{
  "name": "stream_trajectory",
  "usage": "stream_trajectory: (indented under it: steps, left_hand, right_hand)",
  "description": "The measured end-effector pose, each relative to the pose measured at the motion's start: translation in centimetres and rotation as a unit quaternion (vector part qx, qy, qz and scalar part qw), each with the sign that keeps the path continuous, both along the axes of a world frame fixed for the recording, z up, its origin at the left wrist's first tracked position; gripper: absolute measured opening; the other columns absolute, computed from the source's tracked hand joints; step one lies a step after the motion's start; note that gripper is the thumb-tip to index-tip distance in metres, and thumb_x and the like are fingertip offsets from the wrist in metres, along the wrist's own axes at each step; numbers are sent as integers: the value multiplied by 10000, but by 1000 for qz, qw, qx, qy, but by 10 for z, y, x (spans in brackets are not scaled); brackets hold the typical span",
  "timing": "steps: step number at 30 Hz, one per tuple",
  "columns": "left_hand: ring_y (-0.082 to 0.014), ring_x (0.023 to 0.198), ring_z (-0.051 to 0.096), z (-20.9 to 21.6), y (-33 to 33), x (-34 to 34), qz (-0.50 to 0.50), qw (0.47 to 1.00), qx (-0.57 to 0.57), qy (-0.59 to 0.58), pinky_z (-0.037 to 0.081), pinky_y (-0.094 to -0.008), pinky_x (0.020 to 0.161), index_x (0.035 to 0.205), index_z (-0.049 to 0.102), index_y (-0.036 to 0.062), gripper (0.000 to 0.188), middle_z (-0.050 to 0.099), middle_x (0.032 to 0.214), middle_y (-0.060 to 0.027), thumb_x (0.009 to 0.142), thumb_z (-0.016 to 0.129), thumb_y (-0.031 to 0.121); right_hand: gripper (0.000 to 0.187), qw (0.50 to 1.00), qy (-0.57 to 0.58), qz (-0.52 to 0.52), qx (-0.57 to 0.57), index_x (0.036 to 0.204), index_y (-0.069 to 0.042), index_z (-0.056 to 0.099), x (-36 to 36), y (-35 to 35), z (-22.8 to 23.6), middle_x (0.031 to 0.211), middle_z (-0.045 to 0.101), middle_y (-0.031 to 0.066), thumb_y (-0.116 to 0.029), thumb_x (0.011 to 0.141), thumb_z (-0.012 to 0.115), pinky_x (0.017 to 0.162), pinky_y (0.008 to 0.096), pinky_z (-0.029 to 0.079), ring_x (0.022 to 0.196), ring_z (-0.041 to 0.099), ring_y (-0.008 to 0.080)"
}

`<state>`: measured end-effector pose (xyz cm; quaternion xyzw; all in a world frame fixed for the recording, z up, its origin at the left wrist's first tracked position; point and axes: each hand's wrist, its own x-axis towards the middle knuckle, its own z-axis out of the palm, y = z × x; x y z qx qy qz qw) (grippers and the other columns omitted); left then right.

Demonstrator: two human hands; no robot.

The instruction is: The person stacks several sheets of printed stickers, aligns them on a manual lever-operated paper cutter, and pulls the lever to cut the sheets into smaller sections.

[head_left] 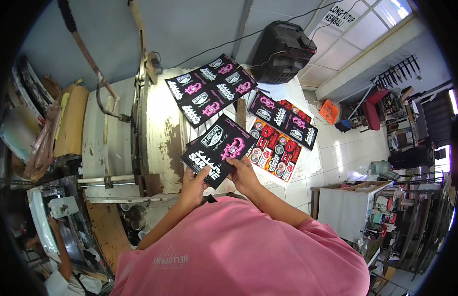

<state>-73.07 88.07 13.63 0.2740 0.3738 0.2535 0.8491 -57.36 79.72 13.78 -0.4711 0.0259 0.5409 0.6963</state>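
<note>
Both hands worked as a pair on one piece: a rectangular black sheet with pink and white print (214,148), lying just ahead of them, over the near part of the worn white table (157,106). Left hand (192,189) pinched its near-left edge, thumb on top; right hand (245,176) pinched the near-right edge, thumb also on the printed face. Fingers beneath mostly hidden. A second dark edge showed along the left side, perhaps another sheet under it.

Key relation: the held sheet's long axis ran aslant, from near the left hand out to the far right, so the far corner pointed away from both hands. Whether the sheet touched the table, could not tell.

Beyond the hands, slightly left: matching black sheets in slanted strips (211,92). Between these and the right-hand group, a short brown wooden block (241,112). Ahead and right, nearer the right hand: a black strip with pink figures (283,120), overlapping a red, orange and white sticker sheet (274,153). Farther ahead, a bulky black plastic speaker-like case (283,53).
</note>
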Motion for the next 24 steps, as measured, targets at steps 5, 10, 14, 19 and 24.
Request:
stream_trajectory:
  steps: [5,10,14,19,24]
  left_hand:
    - [-220,1092,687,0,-8,49,-90,995,30,43,620,-394,864,1413,428,124,386,636,1273,-102,1050,543,189]
    - [-301,1174,634,-5,-7,92,-196,973,49,115,550,-444,985,1531,326,46,608,583,1354,-215,1082,457,435]
    - [-258,1178,625,-23,-10,100,-214,968,35,126,532,-395,1001,1502,370,-14,660,604,1344,-201,1071,472,475]
    - [-267,1173,629,-42,-31,90,-193,958,-3,214,517,-408,1007,1491,402,9,660,611,1343,-194,1056,489,498]
    - [-296,1156,628,-47,-46,76,-165,945,-33,282,511,-443,1012,1467,419,19,658,617,1321,-201,1044,483,519]
  right_hand:
    - [327,1000,11,-19,3,1244,-141,555,58,-20,-21,1162,684,29,-42,944,640,887,391,616,1059,686,175]
    - [387,993,1,-114,24,1301,-146,524,164,-36,-35,1169,678,43,-21,944,605,829,393,645,1003,713,208]
    - [418,985,-29,-171,13,1294,-146,492,293,-45,-73,1166,653,58,13,926,610,812,384,633,1019,689,210]
    - [448,951,-83,-297,-30,1286,-146,502,431,-16,-140,1115,625,42,13,896,655,732,405,609,947,663,197]
    - [487,948,-65,-305,-70,1314,-107,481,491,18,-174,1182,612,91,40,885,659,718,444,598,997,665,249]
